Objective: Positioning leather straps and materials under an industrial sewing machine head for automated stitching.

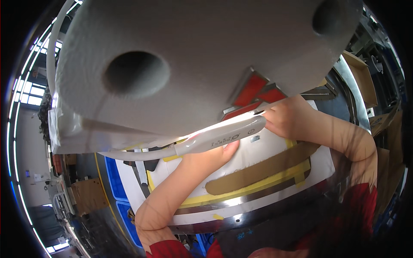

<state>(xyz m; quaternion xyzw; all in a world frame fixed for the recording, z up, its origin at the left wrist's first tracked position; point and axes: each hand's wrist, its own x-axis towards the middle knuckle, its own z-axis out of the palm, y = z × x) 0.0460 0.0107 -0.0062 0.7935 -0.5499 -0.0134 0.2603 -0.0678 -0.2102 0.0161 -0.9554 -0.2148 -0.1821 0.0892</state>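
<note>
The big grey body of a machine (193, 64), probably a sewing machine, fills the upper view. It has two round holes and a red emblem. Below it, a white lamp on a flexible neck (215, 138) lights the work spot. My right hand (287, 118) is at the lamp's right end with its fingers curled in; whatever they hold is hidden. My left hand (217, 154) is under the lamp on the white work surface (241, 158). Only its thumb shows clearly; the other fingers are hidden. A brown strip (258, 170) lies on that surface, nearer me.
Yellow tape (245, 188) edges the work surface, with a metal rim in front. Blue bins (116, 178) and a cardboard box (89, 195) stand to the left. An open cardboard box (360, 79) is at the far right.
</note>
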